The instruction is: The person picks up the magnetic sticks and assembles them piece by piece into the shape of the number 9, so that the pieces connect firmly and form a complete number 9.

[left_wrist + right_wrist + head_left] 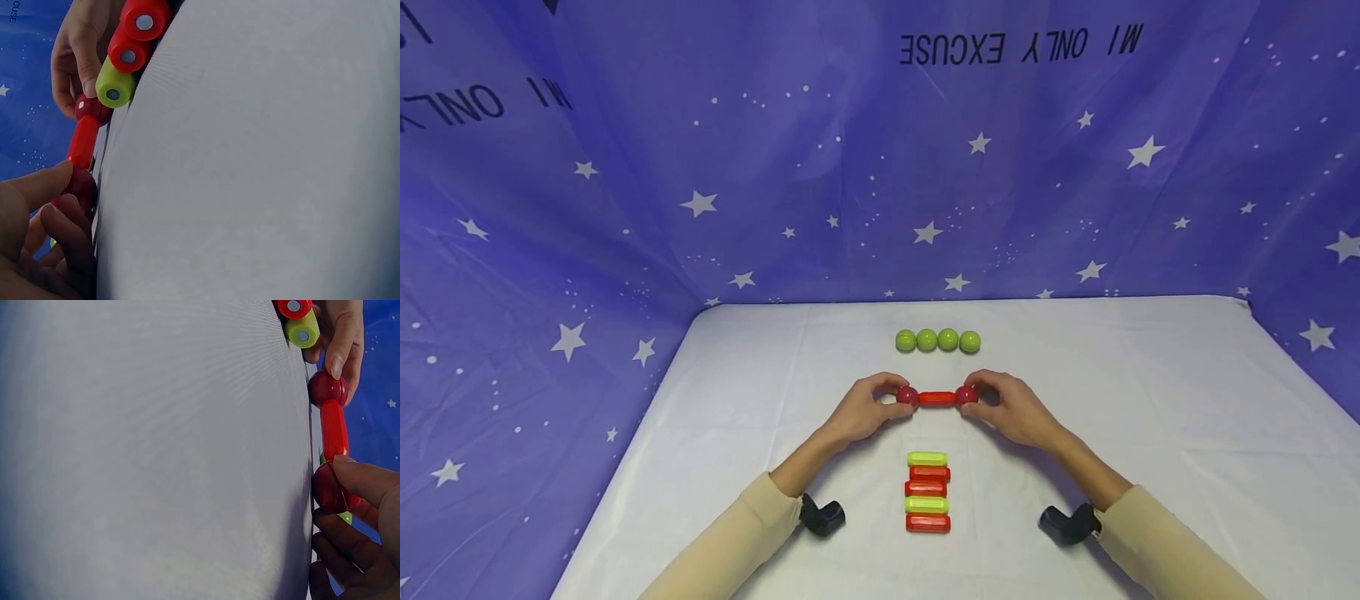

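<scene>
Between the hands lies a red rod (937, 398) with a dark red ball at each end, the three in one line. My left hand (863, 410) pinches the left ball (907, 397) between thumb and fingers. The right ball (966, 396) is pinched the same way by my right hand (1017, 408). Both balls touch the rod's ends. In the right wrist view the red rod (334, 428) joins the near ball (331, 487) and the far one. Fingers partly cover both balls.
Beyond the hands stands a row of several green balls (927, 339). Nearer the body, several red and yellow-green rods (927, 489) lie stacked in a column, with round grey inserts in their ends. All rest on a white cloth (760, 358) before a blue starry curtain (865, 167).
</scene>
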Action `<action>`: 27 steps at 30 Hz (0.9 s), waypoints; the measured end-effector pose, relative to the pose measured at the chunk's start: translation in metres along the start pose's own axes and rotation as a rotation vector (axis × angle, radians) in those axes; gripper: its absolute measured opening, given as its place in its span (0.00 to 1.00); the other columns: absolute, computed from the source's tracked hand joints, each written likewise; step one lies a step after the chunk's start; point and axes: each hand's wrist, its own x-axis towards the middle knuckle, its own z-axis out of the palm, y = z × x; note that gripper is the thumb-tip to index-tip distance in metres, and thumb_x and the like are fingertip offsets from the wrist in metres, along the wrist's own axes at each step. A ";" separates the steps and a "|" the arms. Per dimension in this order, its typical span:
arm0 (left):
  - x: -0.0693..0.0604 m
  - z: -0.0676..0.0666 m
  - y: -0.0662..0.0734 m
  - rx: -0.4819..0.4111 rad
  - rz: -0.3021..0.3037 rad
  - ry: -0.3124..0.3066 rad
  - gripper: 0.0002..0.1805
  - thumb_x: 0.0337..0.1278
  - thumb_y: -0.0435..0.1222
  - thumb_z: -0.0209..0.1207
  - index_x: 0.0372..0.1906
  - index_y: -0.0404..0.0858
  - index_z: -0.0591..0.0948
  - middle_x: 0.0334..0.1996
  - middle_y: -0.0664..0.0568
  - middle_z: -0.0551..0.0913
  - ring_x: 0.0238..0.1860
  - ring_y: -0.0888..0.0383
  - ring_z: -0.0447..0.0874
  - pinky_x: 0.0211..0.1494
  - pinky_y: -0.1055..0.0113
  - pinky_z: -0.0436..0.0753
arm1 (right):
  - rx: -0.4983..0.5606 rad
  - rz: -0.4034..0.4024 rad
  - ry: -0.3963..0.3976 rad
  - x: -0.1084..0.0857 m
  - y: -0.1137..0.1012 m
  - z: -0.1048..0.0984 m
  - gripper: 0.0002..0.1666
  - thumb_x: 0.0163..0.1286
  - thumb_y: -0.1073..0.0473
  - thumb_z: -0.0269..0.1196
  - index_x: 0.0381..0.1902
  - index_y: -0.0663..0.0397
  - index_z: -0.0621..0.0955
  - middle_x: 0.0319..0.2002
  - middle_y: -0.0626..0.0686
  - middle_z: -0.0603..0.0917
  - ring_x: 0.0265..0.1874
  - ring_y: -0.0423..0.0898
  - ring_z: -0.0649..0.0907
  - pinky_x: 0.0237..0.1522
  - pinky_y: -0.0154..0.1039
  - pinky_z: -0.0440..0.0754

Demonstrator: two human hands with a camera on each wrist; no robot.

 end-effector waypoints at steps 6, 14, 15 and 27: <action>0.000 -0.001 -0.001 -0.017 -0.030 -0.007 0.21 0.56 0.37 0.70 0.54 0.40 0.80 0.45 0.50 0.81 0.22 0.60 0.73 0.24 0.70 0.71 | 0.014 -0.011 0.012 0.000 0.001 0.001 0.18 0.61 0.61 0.72 0.49 0.55 0.82 0.39 0.46 0.83 0.41 0.48 0.79 0.50 0.51 0.75; -0.001 -0.002 -0.001 -0.019 -0.026 -0.010 0.21 0.56 0.37 0.69 0.55 0.40 0.80 0.44 0.50 0.81 0.20 0.60 0.73 0.20 0.70 0.70 | 0.019 -0.011 0.014 0.000 0.001 0.001 0.18 0.61 0.61 0.72 0.48 0.54 0.82 0.38 0.45 0.83 0.41 0.48 0.79 0.50 0.51 0.76; -0.001 -0.002 -0.001 -0.019 -0.025 -0.011 0.21 0.56 0.37 0.69 0.55 0.40 0.80 0.45 0.50 0.81 0.20 0.60 0.73 0.19 0.69 0.70 | 0.016 -0.014 0.015 0.000 0.001 0.001 0.17 0.61 0.61 0.72 0.48 0.54 0.82 0.38 0.45 0.83 0.41 0.48 0.79 0.50 0.51 0.76; -0.001 0.000 -0.001 -0.019 -0.015 -0.006 0.23 0.57 0.37 0.69 0.58 0.39 0.79 0.44 0.49 0.81 0.16 0.60 0.71 0.18 0.69 0.71 | 0.007 -0.009 0.005 -0.001 0.001 0.001 0.18 0.61 0.61 0.72 0.48 0.54 0.82 0.38 0.44 0.82 0.40 0.47 0.78 0.50 0.50 0.75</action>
